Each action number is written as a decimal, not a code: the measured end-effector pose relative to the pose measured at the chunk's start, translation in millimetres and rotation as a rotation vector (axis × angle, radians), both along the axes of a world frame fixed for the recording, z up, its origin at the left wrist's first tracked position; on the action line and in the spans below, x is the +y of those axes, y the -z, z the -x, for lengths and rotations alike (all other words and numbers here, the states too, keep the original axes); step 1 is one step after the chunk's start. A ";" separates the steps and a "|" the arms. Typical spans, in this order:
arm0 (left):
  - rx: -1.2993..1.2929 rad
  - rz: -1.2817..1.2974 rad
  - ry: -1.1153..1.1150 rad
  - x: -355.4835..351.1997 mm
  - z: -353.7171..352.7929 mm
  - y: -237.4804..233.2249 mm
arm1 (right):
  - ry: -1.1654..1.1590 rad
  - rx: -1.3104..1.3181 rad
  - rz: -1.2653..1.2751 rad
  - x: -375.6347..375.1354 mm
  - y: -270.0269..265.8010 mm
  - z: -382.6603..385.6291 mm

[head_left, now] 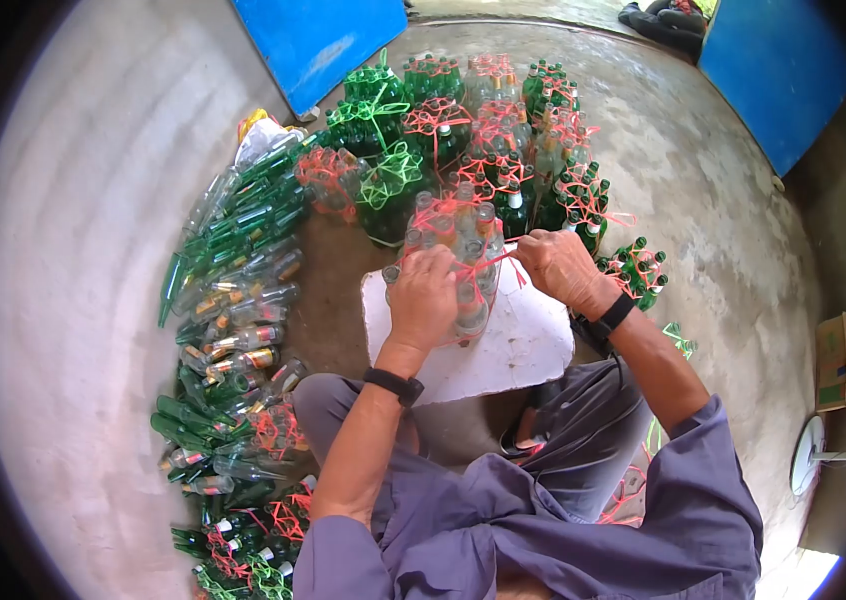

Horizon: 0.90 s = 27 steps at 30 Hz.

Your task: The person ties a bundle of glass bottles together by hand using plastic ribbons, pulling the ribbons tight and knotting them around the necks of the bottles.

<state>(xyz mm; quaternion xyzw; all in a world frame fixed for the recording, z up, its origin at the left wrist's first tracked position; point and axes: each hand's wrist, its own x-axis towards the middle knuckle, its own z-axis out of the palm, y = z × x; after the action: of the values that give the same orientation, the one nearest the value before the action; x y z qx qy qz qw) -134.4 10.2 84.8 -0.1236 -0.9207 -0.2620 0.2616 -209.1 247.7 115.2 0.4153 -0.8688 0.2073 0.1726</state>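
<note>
From my far seat I'm seeing the bundle of clear bottles (470,302) standing on the white board (533,345), near its far edge. My left hand (425,292) is resting over the bundle's left side, fingers bending; I cannot tell whether they are gripping anything. My right hand (558,265) is pinching the red string (490,262), which is running between both hands. The board's right half is leaving open room. Tied bundles (446,150) are crowding the far side, loose bottles (253,340) are lining the left, and the floor (743,270) is stretching right.
</note>
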 end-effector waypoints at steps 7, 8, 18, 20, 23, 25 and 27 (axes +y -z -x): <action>0.009 0.019 0.009 1.2 1.7 0.2 | -0.257 0.151 -0.212 -33.9 -54.5 7.0; 0.009 0.019 0.008 0.6 2.1 0.4 | -0.328 0.215 -0.253 -43.2 -56.0 11.4; 0.001 -0.023 0.013 1.8 1.3 -6.2 | -0.044 -0.086 -0.376 -96.6 -23.5 59.0; -0.024 -0.027 0.016 1.1 1.2 -6.1 | 0.028 -0.163 -0.364 -96.0 -11.7 60.0; -0.009 -0.012 -0.005 1.7 3.1 -0.9 | 0.164 -0.246 -0.222 -79.2 -12.8 52.1; -0.012 -0.014 -0.002 3.2 2.5 -3.9 | 0.219 -0.305 -0.130 -70.4 5.2 49.8; -0.015 -0.016 -0.004 3.3 1.1 -5.3 | 0.309 -0.421 0.017 -65.3 11.6 43.5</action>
<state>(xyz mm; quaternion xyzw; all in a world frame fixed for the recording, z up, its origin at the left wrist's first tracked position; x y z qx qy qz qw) -135.5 13.5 90.1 -0.1177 -0.9207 -0.2698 0.2562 -252.5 182.5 103.6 0.2238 -0.9369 0.2676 0.0211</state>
